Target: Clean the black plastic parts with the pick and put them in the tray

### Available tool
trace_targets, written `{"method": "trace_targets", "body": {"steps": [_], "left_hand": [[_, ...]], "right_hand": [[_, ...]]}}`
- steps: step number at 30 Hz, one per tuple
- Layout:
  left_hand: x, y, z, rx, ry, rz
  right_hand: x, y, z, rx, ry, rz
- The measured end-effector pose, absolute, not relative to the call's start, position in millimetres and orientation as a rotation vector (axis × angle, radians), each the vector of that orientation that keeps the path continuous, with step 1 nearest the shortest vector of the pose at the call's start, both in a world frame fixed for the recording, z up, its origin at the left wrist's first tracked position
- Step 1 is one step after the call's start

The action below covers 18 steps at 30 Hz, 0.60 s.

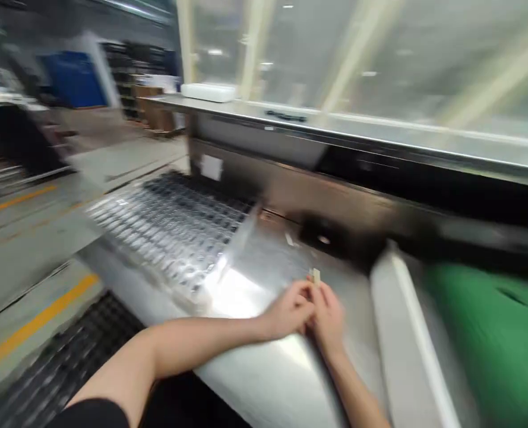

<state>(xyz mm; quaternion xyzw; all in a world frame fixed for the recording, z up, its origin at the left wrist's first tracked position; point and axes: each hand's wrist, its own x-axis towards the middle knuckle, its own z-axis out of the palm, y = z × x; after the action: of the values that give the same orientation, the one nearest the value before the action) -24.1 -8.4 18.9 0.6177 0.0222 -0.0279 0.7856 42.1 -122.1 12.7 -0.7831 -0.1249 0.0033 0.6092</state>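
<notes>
Both my hands meet over the metal worktable, fingers bent and pinched together. A small pale, yellowish flat piece [316, 276] sticks up from between the fingertips; blur hides its kind. My right hand [328, 318] is closed around its lower end. Pressed up against it from the left is my left hand [289, 312], also closed, and what its fingertips grip is hidden. Beneath them lies the shiny metal tabletop [264, 258].
A clear plastic tray with many pockets [170, 229] lies at the left. To the right stand a white box wall [400, 333] and a green surface [490, 339]. A dark object [323, 235] sits at the back under a raised shelf [246, 112].
</notes>
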Motion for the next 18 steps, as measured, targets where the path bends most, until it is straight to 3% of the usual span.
{"method": "trace_targets", "body": {"steps": [3, 12, 18], "left_hand": [[-24.6, -4.0, 15.9, 1.307, -0.009, 0.008], [-16.9, -3.4, 13.5, 1.363, -0.029, 0.092], [-31.6, -6.4, 31.6, 1.409, -0.11, 0.391]], "right_hand": [[43.8, -113.6, 11.2, -1.701, -0.355, 0.1], [45.1, -113.2, 13.5, -1.601, -0.414, -0.019], [47.8, -113.1, 15.1, -1.648, -0.453, -0.053]]}}
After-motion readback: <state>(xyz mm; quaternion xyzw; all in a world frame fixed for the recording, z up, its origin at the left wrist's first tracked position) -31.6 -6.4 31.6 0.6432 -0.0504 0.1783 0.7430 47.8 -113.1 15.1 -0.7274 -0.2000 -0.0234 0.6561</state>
